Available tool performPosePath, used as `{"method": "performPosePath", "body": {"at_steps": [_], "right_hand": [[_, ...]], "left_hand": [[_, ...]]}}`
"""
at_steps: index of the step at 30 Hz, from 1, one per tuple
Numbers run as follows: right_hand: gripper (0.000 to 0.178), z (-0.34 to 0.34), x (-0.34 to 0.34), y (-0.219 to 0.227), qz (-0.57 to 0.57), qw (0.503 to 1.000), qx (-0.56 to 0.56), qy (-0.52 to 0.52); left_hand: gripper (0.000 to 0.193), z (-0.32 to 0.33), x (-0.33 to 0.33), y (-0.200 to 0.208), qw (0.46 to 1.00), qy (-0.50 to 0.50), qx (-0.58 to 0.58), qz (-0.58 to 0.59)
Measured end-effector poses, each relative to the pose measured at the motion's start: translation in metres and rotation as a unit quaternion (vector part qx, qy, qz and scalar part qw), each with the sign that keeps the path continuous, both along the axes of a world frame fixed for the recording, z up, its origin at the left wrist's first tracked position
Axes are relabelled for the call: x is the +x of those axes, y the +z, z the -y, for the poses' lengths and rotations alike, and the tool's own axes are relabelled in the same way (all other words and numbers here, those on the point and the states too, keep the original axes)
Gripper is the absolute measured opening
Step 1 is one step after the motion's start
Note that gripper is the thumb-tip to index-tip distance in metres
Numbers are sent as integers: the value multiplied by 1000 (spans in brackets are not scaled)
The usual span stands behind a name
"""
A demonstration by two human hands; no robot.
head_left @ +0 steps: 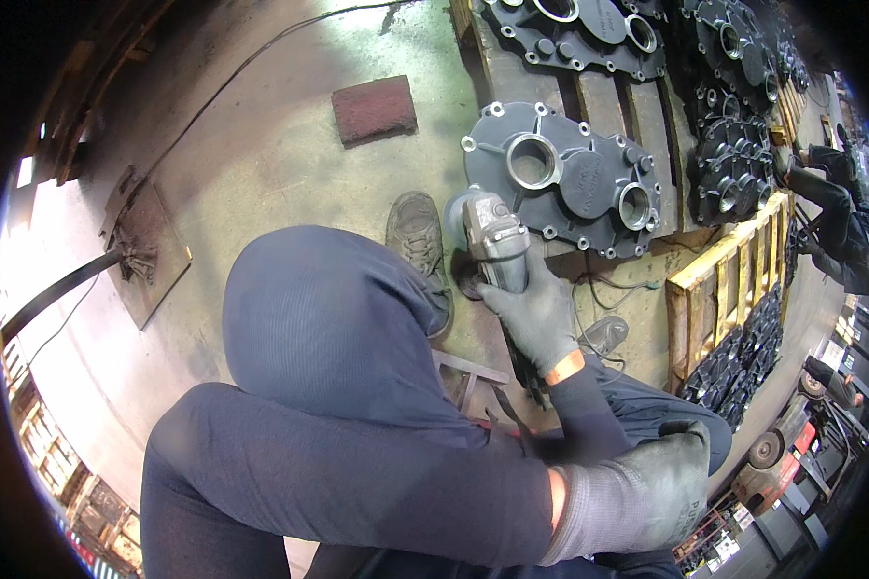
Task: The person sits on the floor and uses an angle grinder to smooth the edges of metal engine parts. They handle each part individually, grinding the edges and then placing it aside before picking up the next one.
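My right hand [539, 314], in a grey glove, is closed around the body of an angle grinder [497, 236]. The grinder's head points away from me, and its disc, partly seen, is at the left edge of a dark grey cast metal housing [589, 188]. I cannot tell whether disc and casting touch. Two large bored openings and a rim of bolt holes mark the casting, which lies on a wooden pallet [599, 96]. My left arm crosses my body, and my gloved left hand [642, 492] lies by my right knee; its fingers are mostly hidden.
More castings [734, 164] sit at the right and far side, near a yellowish wooden crate frame [724, 280]. A dark red block [375, 111] lies on the floor. Cables trail near my right shoe [604, 335]. A flat plate [150, 251] is at left. Another person [835, 193] is at far right.
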State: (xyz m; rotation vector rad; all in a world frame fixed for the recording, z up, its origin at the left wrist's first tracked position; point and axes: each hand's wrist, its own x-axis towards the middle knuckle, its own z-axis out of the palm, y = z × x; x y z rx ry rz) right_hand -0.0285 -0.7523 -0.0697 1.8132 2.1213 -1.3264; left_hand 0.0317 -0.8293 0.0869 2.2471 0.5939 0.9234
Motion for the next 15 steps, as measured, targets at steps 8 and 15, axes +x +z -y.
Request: {"method": "performPosePath", "body": {"at_steps": [8, 15], "right_hand": [[78, -11, -10, 6, 42, 999, -2, -10], [70, -12, -10, 6, 24, 1000, 12, -14]], "left_hand": [[24, -24, -61, 27, 997, -38, 18, -69], [25, -21, -116, 41, 990, 61, 74, -103]]}}
